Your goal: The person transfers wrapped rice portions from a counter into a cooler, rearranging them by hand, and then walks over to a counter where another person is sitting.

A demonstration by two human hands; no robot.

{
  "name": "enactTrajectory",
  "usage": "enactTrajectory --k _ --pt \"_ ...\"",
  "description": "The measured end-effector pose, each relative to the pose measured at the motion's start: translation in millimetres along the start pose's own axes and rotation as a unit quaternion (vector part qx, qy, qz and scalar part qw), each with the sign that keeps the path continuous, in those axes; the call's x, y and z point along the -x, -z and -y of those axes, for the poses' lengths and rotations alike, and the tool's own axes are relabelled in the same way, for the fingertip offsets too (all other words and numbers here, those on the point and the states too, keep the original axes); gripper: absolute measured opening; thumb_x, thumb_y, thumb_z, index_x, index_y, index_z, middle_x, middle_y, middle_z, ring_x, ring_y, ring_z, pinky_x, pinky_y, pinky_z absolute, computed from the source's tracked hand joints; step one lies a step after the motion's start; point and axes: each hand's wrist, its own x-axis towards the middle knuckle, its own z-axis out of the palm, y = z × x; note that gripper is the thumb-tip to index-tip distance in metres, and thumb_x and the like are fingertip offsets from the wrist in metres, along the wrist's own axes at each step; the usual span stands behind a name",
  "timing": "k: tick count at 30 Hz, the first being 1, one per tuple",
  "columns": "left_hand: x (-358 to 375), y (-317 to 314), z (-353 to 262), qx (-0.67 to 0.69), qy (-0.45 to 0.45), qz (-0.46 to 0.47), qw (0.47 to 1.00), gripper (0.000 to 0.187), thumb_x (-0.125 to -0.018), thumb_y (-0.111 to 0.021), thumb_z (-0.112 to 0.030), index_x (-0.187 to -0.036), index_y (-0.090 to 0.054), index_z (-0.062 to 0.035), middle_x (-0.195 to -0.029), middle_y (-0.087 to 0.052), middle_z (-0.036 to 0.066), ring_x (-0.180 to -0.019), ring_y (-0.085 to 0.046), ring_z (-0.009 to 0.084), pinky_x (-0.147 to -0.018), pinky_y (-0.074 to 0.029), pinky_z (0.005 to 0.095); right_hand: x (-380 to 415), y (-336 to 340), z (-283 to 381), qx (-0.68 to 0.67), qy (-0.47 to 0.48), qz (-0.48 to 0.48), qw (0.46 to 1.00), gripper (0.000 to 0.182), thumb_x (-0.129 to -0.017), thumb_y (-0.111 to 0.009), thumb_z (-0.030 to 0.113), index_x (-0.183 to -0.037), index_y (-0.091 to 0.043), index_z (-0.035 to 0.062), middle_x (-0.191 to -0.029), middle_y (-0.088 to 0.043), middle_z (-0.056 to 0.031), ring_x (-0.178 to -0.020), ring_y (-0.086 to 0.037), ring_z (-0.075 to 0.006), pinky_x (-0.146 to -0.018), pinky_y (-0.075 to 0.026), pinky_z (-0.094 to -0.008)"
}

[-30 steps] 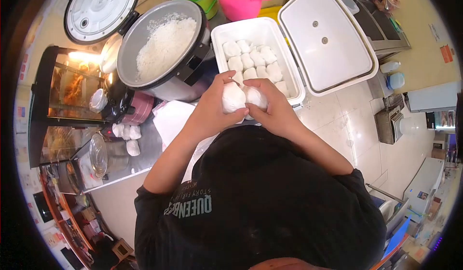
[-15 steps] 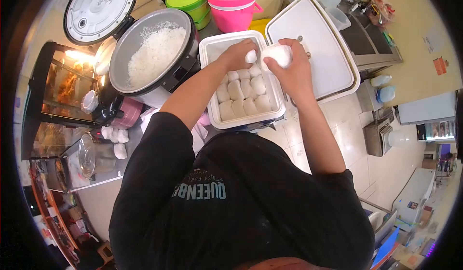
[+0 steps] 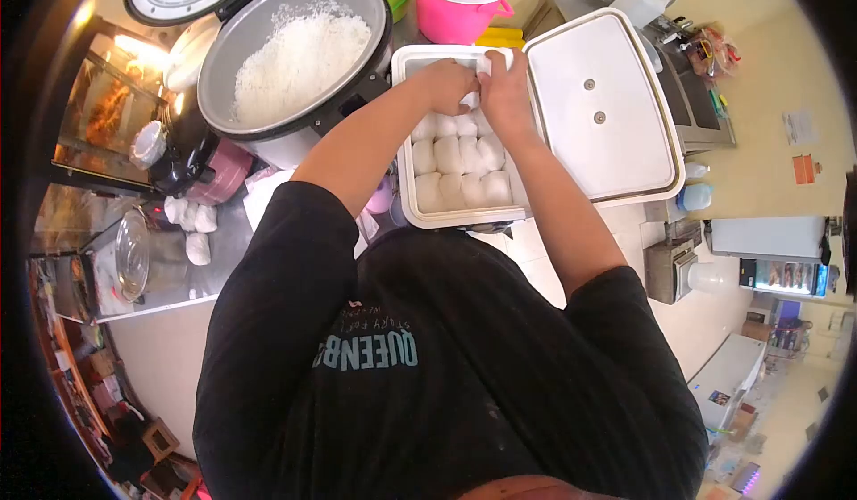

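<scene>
Rows of white wrapped bundles point(image 3: 460, 154) fill the near part of a white-rimmed cooler box point(image 3: 406, 179). Over its far end, my left hand point(image 3: 444, 87) has its fingers curled round a small white bundle point(image 3: 470, 99). Close beside it, my right hand point(image 3: 506, 94) grips another white bundle point(image 3: 496, 57) near the far right corner. The fingers of both hands are bent, and part of each bundle is hidden behind them.
Left of the box stands a large open pot of white rice point(image 3: 303, 62). The cooler's white lid point(image 3: 607, 112) lies open at the right. Behind is a pink container point(image 3: 457, 9); more white bundles point(image 3: 190, 214) sit on the metal counter point(image 3: 228, 250).
My right hand has moved left and up, over the box, with its bundle, and is now near my left hand. The view has shifted, so the cooler and pot appear moved.
</scene>
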Motion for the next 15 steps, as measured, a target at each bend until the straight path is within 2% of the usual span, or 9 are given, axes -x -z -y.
enactTrajectory --k 1,2,5,6,9,10,12,15 --pt "0.0 0.5 2.8 0.005 -0.002 -0.019 1.0 0.046 -0.077 -0.076 -0.037 -0.112 -0.069 -0.0086 -0.109 -0.069 0.012 -0.107 -0.064 0.0301 -0.097 -0.046 0.045 -2.1 -3.5 -4.4 0.023 0.006 0.008 1.0 0.044 -0.087 -0.061 0.001 -0.129 -0.05 0.0026 -0.136 -0.039 -0.0351 -0.118 -0.049 -0.0521 -0.1 -0.045 -0.0507" --pt "2.7 9.5 -3.6 0.007 0.031 0.01 0.999 0.04 -0.077 -0.078 -0.031 -0.11 -0.07 -0.0103 -0.113 -0.069 0.009 -0.111 -0.062 0.0267 -0.096 -0.046 0.0447 -0.8 -7.8 -8.5 0.079 0.034 0.039 0.996 0.046 -0.087 -0.058 0.001 -0.131 -0.047 0.0008 -0.139 -0.038 -0.0337 -0.116 -0.05 -0.0497 -0.099 -0.046 -0.0507" --pt "11.9 16.7 -8.4 -0.036 0.038 -0.004 0.999 0.037 -0.077 -0.079 -0.027 -0.109 -0.071 -0.0113 -0.117 -0.068 0.005 -0.115 -0.059 0.0251 -0.095 -0.046 0.0461 5.0 -9.9 -9.5 0.185 0.067 0.128 0.972 0.045 -0.087 -0.059 0.006 -0.131 -0.047 0.0017 -0.143 -0.038 -0.0284 -0.116 -0.051 -0.0435 -0.101 -0.044 -0.05" --pt "15.0 13.7 -10.3 -0.075 0.047 -0.023 0.996 0.027 -0.08 -0.074 -0.019 -0.106 -0.071 -0.0121 -0.113 -0.067 0.002 -0.116 -0.058 0.0227 -0.094 -0.049 0.0433 5.9 -12.3 -8.7 0.233 0.071 0.155 0.957 0.041 -0.089 -0.058 0.009 -0.129 -0.049 0.0031 -0.14 -0.042 -0.0246 -0.115 -0.052 -0.0391 -0.1 -0.044 -0.0468" --pt "17.1 -6.7 -4.8 -0.055 0.051 -0.107 0.991 0.02 -0.082 -0.066 -0.012 -0.101 -0.07 -0.0114 -0.106 -0.066 0.002 -0.111 -0.059 0.0228 -0.092 -0.052 0.0387 7.9 -23.5 -6.2 0.37 0.078 0.229 0.897 0.033 -0.092 -0.056 0.019 -0.124 -0.055 0.0073 -0.131 -0.051 -0.0134 -0.112 -0.054 -0.026 -0.095 -0.042 -0.037" --pt "15.8 -10.7 -0.4 -0.053 0.053 -0.109 0.991 0.019 -0.082 -0.064 -0.011 -0.099 -0.07 -0.0112 -0.105 -0.066 0.002 -0.11 -0.06 0.0225 -0.092 -0.052 0.0377 5.0 -27.3 -6.8 0.389 0.083 0.222 0.89 0.03 -0.094 -0.054 0.022 -0.12 -0.06 0.0088 -0.12 -0.057 -0.0091 -0.11 -0.055 -0.0233 -0.093 -0.04 -0.0349" --pt "14.3 -14.1 -2.0 -0.045 0.054 -0.113 0.991 0.018 -0.083 -0.059 -0.008 -0.097 -0.069 -0.0108 -0.101 -0.065 0.002 -0.107 -0.06 0.0221 -0.09 -0.054 0.0357 0.6 -27.6 -12.8 0.388 0.11 0.26 0.877 0.029 -0.094 -0.053 0.021 -0.119 -0.062 0.009 -0.118 -0.06 -0.0074 -0.111 -0.055 -0.0233 -0.094 -0.04 -0.0378" --pt "7.2 -21.0 5.4 -0.027 0.051 -0.095 0.994 0.024 -0.078 -0.065 -0.004 -0.101 -0.07 -0.0112 -0.106 -0.066 0.003 -0.109 -0.061 0.0242 -0.091 -0.054 0.0385 -15.5 -26.6 -28.2 0.385 0.154 0.32 0.852 0.027 -0.093 -0.055 0.02 -0.116 -0.066 0.0111 -0.118 -0.065 -0.0048 -0.114 -0.057 -0.0229 -0.098 -0.038 -0.0421"
